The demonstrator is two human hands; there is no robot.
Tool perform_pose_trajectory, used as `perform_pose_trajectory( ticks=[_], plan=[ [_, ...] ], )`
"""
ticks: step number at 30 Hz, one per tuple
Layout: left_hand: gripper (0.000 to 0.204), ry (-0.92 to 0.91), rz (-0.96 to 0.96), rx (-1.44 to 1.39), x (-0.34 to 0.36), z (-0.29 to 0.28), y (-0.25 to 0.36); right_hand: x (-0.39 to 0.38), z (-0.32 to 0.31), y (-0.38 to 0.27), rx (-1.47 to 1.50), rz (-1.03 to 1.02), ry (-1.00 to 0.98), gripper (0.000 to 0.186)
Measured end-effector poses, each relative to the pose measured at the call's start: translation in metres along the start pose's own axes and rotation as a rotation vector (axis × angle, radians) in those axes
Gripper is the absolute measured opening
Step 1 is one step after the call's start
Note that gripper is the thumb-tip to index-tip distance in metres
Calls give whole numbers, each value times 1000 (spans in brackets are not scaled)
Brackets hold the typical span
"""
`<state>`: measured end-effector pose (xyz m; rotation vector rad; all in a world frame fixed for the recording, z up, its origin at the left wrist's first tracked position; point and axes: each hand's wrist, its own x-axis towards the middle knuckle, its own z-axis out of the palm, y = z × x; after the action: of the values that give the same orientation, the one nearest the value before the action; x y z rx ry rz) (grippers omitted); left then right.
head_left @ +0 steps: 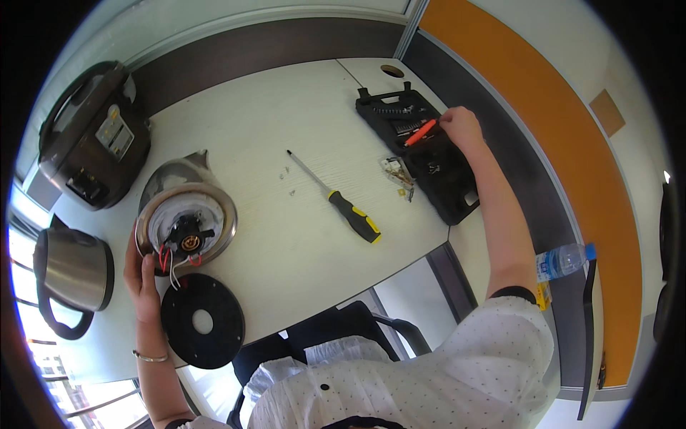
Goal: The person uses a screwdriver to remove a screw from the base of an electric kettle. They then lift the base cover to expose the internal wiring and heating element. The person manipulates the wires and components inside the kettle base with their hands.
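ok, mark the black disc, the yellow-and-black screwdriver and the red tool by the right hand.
Black disc [226,320]: head view, flat ring right of its centre hole.
Yellow-and-black screwdriver [353,217]: head view, middle of the handle.
Red tool [420,133]: head view, middle of its red body.

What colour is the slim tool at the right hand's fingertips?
The slim tool is orange-red, showing best in the head view.

Glossy metal opened kettle [175,173] — matt black plastic disc [221,323].
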<state>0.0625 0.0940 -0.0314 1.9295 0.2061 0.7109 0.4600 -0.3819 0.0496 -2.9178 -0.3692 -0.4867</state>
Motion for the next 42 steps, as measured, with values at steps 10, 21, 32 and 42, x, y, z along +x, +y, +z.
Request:
perform_pose_trajectory(
  ticks=[10, 21, 32, 42],
  plan=[
    [43, 55, 77, 75, -2, -3, -7, 38, 28, 5, 47, 6, -137, 18],
    [50, 61, 19, 90, -6, -9, -13, 38, 45, -18, 138, -168, -262, 20],
    [54, 43, 12, 76, -3, -5, -6, 28, 35, -21, 121, -114, -359, 24],
    [53, 55, 6, 101, -6, -10, -14, 30, 37, -23, 105, -156, -480, 23]
  ],
)
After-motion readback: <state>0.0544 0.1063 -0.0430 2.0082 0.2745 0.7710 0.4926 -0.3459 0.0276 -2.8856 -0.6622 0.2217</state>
